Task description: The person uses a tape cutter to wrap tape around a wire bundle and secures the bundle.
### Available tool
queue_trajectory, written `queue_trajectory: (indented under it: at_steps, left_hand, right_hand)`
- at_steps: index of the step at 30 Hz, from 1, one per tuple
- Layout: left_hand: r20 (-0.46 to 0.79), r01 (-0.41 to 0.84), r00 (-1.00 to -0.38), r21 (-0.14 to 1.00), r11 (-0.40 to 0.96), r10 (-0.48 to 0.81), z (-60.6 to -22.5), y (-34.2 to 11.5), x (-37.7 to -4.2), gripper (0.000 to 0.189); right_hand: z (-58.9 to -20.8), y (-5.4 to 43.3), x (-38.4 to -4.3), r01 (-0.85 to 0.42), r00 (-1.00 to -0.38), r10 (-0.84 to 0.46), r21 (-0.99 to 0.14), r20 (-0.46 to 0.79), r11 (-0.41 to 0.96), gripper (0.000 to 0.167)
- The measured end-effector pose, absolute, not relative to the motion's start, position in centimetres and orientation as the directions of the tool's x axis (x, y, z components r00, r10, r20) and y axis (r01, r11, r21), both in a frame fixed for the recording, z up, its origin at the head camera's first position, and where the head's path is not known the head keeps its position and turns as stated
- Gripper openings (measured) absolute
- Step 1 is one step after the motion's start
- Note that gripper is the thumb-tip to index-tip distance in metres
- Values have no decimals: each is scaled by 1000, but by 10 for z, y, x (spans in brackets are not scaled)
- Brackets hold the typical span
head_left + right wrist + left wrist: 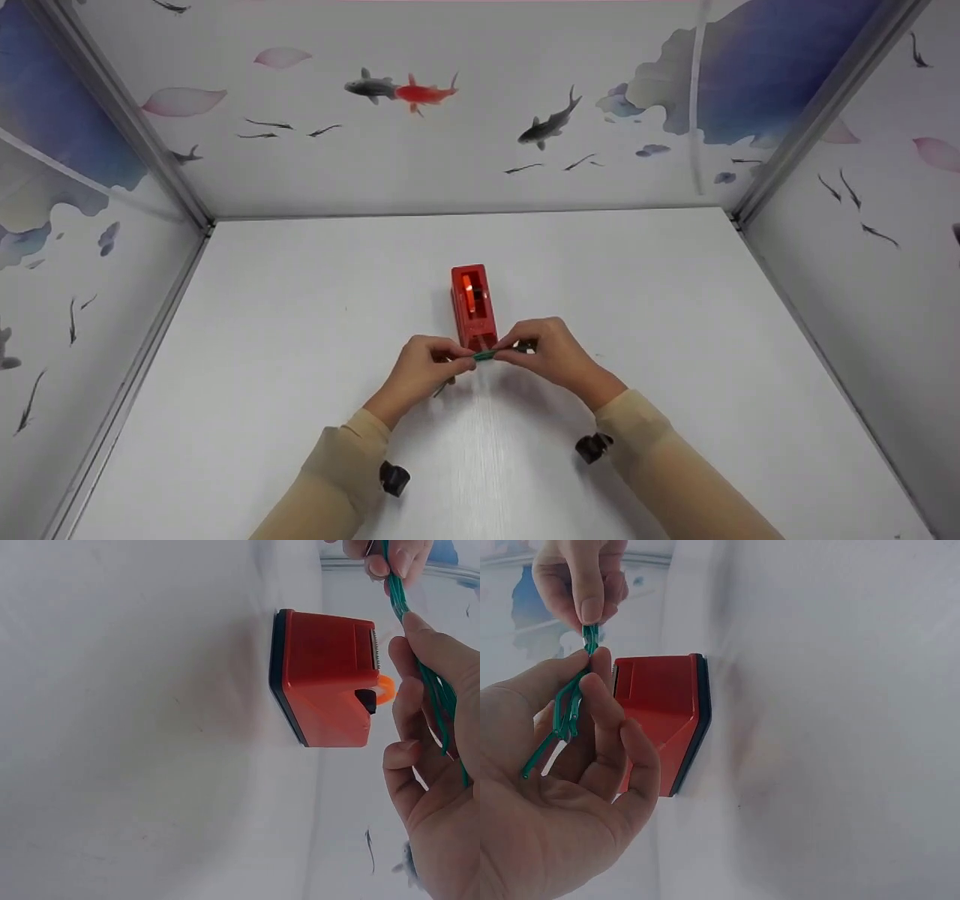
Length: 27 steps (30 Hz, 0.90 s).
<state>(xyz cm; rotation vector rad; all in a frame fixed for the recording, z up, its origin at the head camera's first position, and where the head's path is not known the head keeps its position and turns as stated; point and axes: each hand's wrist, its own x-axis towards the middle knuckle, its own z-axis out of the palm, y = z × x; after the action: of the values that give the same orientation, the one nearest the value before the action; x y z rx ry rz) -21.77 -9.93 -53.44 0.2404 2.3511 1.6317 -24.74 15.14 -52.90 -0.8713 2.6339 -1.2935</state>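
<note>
A person's two hands meet just below the centre of the frame; the left hand (424, 367) pinches a bundle of green strands (484, 355) between thumb and fingers, and the right hand (553, 352) pinches the same bundle just beside it, so that only a short stretch of green shows between them; in the left wrist view, loose ends splay out across the palm; a shiny patch on the stretch between the grips looks like clear tape, though it is too small to be sure.

For the step in hand, which seems to be binding the bundle, both pinches are best firm and close to that patch, with the strands laid parallel; an even press all round should serve better than a hard pull, since thin strands like these could slip or fan apart.

Just beyond the fingertips, at the centre of the frame, stands a red tape dispenser (474, 319) with an orange ring (469, 294) in its top; its toothed cutter (376, 650) faces the hands, close enough to crowd the fingers or catch a strand; the white table (300, 300) spreads around it, and a panel painted with fish (465, 165) closes off the upper frame.
</note>
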Motion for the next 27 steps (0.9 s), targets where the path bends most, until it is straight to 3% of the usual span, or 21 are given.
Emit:
queue_trajectory:
  at_steps: [15, 23, 27]
  left_hand:
    - [-36, 45, -977, 928, 370, 210, -537, -99, -214, 11]
    - [68, 130, -983, 916, 380, 171, -532, -97, -215, 14]
    - [90, 156, -978, 913, 377, 186, -532, -97, -214, 15]
  right_hand:
    - [-531, 153, -247, -401, -843, -525, -787, 118, 468, 16]
    - [-526, 154, -247, -442, -838, -514, -781, 184, 441, 17]
    - [-527, 154, -246, -398, -847, -511, -809, 144, 432, 14]
